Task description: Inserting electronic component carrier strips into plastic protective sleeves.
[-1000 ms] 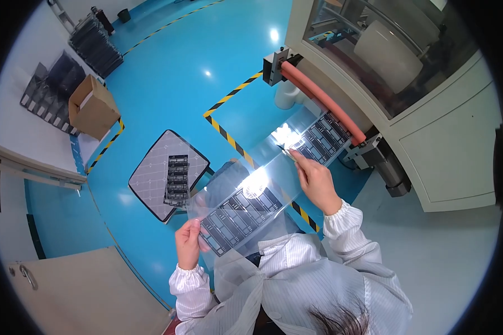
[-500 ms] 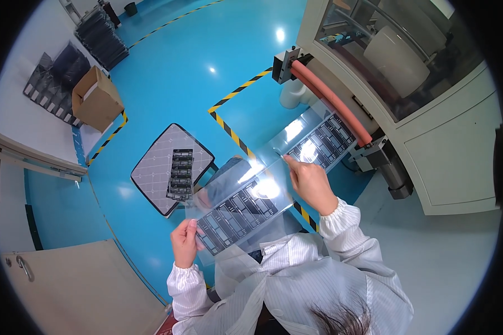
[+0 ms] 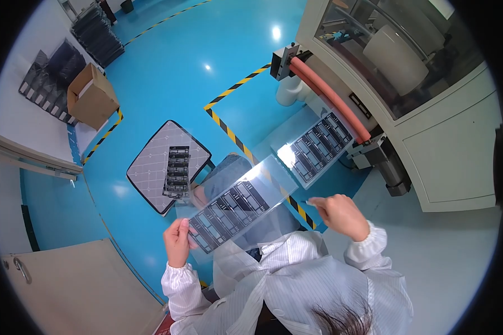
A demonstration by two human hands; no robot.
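My left hand [image 3: 178, 243] grips the lower left corner of a clear film sheet [image 3: 237, 206] printed with dark rectangles, held slanting in front of my chest. My right hand [image 3: 341, 215] is off the sheet, just right of its edge, fingers curled shut with a thin tip sticking out to the left; I cannot tell what that thing is. A second printed clear sheet [image 3: 318, 146] lies at the machine's outlet below the orange roller [image 3: 324, 95].
A grid-patterned tray [image 3: 151, 162] with a stack of dark strips [image 3: 178, 170] sits low on my left. A white machine [image 3: 441, 139] stands on the right. Yellow-black tape [image 3: 229, 131] marks the blue floor. A cardboard box [image 3: 92, 95] and black trays [image 3: 50, 78] are far left, and a beige cabinet [image 3: 67, 290] is at the lower left.
The one long film now shows as two pieces. My right hand left the film's middle and drew back toward my body on the right. My left hand kept its grip.
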